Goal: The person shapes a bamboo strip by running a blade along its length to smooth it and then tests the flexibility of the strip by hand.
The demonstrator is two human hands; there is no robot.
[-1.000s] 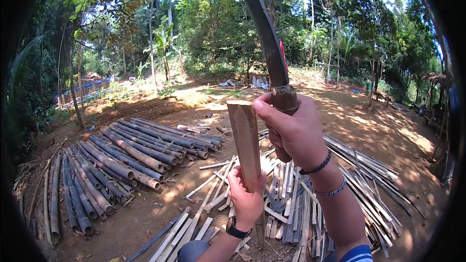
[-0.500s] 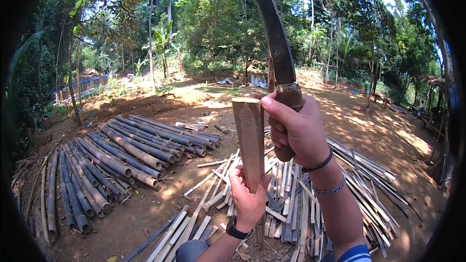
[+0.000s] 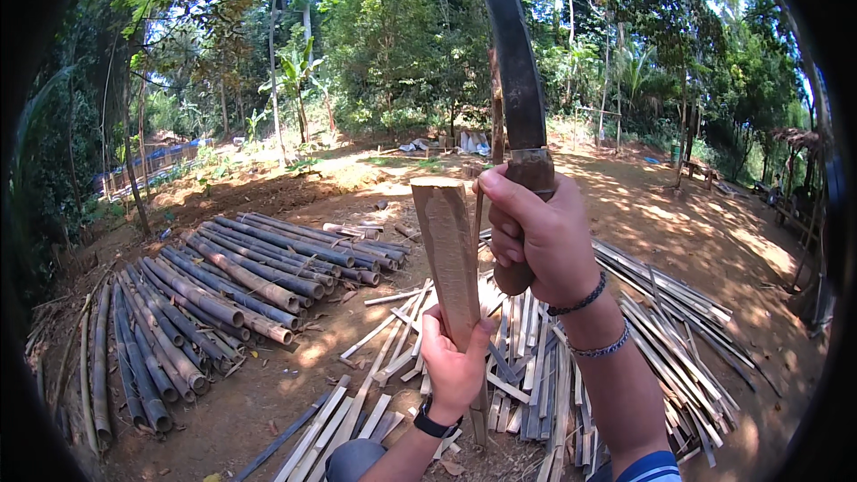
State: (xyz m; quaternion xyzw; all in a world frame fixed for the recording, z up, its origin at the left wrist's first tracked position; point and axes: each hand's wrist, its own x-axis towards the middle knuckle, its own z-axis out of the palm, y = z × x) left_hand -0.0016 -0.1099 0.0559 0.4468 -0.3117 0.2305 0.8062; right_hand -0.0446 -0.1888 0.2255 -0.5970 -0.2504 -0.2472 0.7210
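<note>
With the left hand (image 3: pixel 453 366) clamped around the lower part of an upright split bamboo slat (image 3: pixel 451 254) and the right hand (image 3: pixel 536 232) fisted on a raised curved machete (image 3: pixel 513 71), a misjudged chop could glance off the slat's narrow top and strike the gripping fingers just below.

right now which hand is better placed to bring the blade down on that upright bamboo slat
Right. The right hand grips the curved knife raised above the bamboo slat; the left hand holds it upright.
</note>
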